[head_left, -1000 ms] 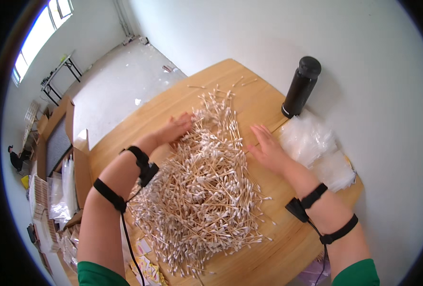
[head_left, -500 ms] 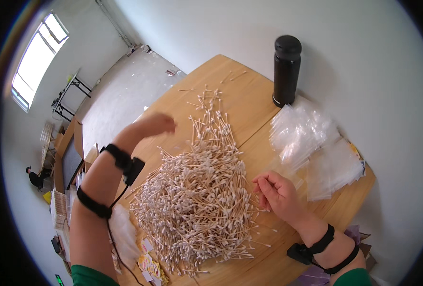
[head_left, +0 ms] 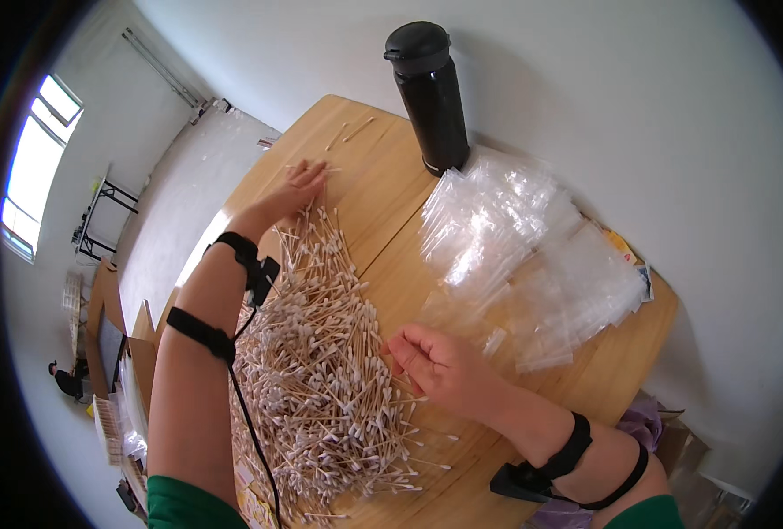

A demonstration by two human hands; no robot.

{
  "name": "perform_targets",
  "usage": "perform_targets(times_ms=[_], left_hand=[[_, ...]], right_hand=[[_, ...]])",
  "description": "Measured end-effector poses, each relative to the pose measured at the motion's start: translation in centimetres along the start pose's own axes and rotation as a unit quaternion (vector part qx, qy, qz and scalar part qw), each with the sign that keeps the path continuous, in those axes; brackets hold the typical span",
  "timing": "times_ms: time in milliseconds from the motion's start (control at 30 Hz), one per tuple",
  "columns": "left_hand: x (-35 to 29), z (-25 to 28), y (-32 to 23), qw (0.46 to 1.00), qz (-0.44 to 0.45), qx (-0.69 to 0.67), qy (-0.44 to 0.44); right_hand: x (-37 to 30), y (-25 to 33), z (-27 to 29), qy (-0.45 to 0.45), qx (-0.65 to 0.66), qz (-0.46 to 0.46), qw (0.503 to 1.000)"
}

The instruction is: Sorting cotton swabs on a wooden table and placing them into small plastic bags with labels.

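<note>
A big heap of cotton swabs point(head_left: 316, 379) with pale wooden sticks and white tips covers the left half of the wooden table point(head_left: 391, 207). At its far, narrow end my left hand point(head_left: 299, 189) lies over some swabs, fingers stretched out and open. Beside the heap's right edge my right hand point(head_left: 440, 363) is closed, thumb against curled fingers. Whatever it may hold is hidden. Just beyond the right hand, clear plastic bags point(head_left: 506, 238) lie in an overlapping, shiny spread.
A black bottle point(head_left: 431, 106) stands by the wall behind the bags. Loose swabs point(head_left: 356, 130) lie at the table's far end. Yellow printed cards point(head_left: 257, 510) show at the near left edge. A cardboard box point(head_left: 105, 326) stands on the left, with a person point(head_left: 67, 379) farther off.
The view has shifted. My left hand has come down from above the heap's left side onto its far end. My right hand stays closed and now sits closer against the heap.
</note>
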State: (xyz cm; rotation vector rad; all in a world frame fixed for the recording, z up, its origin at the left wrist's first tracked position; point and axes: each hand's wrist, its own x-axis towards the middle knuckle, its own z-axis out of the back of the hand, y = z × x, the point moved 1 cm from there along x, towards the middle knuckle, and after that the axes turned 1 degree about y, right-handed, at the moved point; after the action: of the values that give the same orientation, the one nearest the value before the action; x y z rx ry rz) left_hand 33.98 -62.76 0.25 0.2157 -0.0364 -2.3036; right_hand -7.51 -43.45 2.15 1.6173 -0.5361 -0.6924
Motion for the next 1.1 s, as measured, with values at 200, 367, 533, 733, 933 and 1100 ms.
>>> perform_targets(times_ms=[200, 367, 533, 733, 933, 1100], left_hand=[[-3.2, 1.2, -9.1, 0.997, -0.012, 0.001, 0.079], [-5.6, 7.2, -17.9, 0.921, 0.081, -0.364, 0.115], [-1.0, 11.5, -14.1, 0.812, 0.276, -0.395, 0.329], [7.8, 5.7, -3.1, 0.965, 0.183, 0.055, 0.177], [12.3, 5.0, -4.0, 0.925, 0.303, -0.201, 0.110], [8.4, 4.1, -3.6, 0.928, 0.228, -0.291, 0.041]], right_hand=[[0.4, 0.2, 0.3, 0.028, 0.043, -0.015, 0.999], [0.7, -0.8, 0.8, 0.004, 0.066, 0.008, 0.998], [1.0, -1.0, 1.0, -0.003, 0.075, -0.035, 0.997], [1.1, -0.8, 0.3, 0.030, 0.131, -0.071, 0.988], [1.2, -0.7, 0.6, -0.009, 0.068, -0.017, 0.998], [1.6, -2.0, -0.3, -0.023, 0.068, 0.014, 0.997]])
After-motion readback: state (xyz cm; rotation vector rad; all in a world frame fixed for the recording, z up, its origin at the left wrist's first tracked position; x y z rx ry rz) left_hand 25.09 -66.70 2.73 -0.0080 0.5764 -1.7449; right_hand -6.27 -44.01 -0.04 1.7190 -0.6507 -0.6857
